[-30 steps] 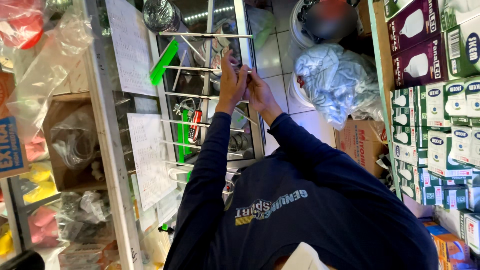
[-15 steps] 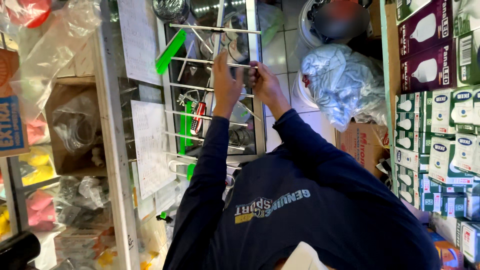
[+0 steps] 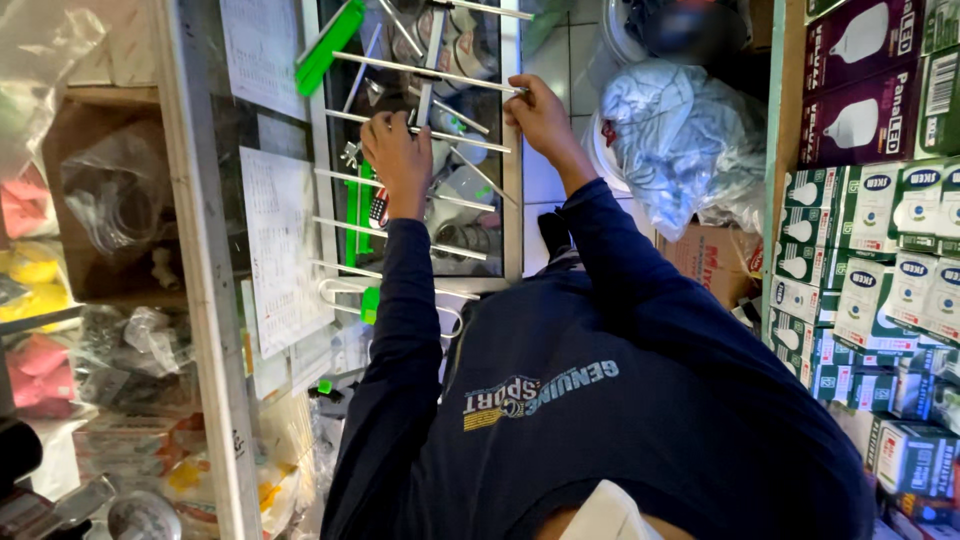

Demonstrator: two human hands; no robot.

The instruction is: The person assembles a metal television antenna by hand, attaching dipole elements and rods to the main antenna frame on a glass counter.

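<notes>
We hold the metal antenna (image 3: 430,100) over the glass counter (image 3: 490,250), boom running away from us: left hand (image 3: 398,160) closed on a crossbar, right hand (image 3: 540,115) pinching a rod tip

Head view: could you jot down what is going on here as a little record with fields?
Setting: shop counter with a glass top
Left hand: closed on a cross rod of the metal rod antenna, near its central bar
Right hand: pinches the end of another cross rod
Antenna: lies over the glass, rods set like ladder rungs
Right side: stacked light bulb boxes
Beyond the right hand: bundled clear plastic bag
Left of antenna: paper sheets, green plastic strip
</notes>
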